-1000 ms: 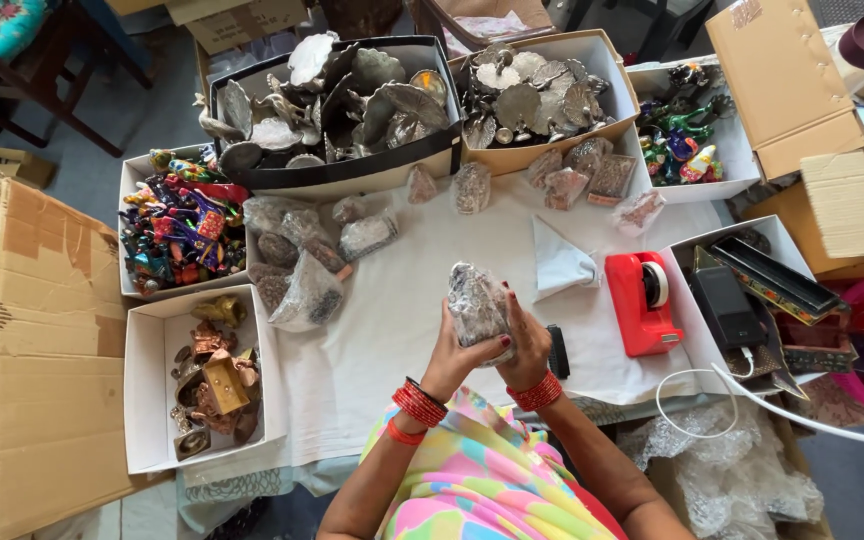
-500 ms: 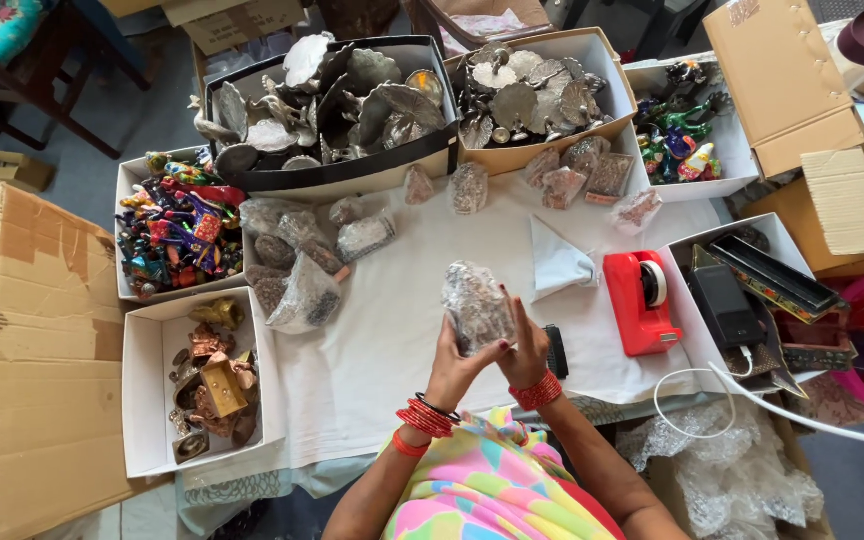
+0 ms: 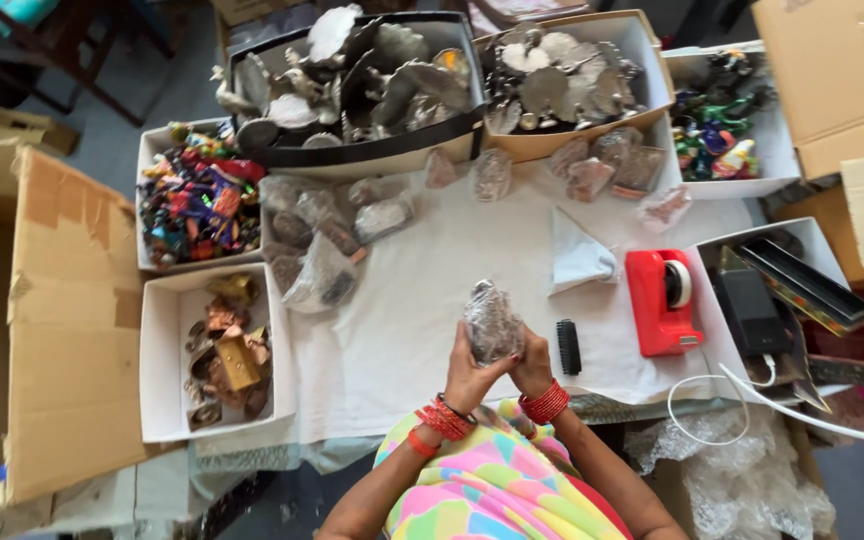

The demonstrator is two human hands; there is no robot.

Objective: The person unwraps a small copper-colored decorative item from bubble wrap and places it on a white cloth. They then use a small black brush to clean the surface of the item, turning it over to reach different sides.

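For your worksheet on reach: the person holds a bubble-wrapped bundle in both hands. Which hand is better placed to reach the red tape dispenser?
Probably the right hand. The red tape dispenser stands on its side of the bubble-wrapped bundle; the left hand would have to cross over.

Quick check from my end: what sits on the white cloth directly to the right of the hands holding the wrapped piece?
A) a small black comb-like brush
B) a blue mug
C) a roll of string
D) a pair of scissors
A: a small black comb-like brush lies on the white cloth just right of the right hand, between it and the red tape dispenser.
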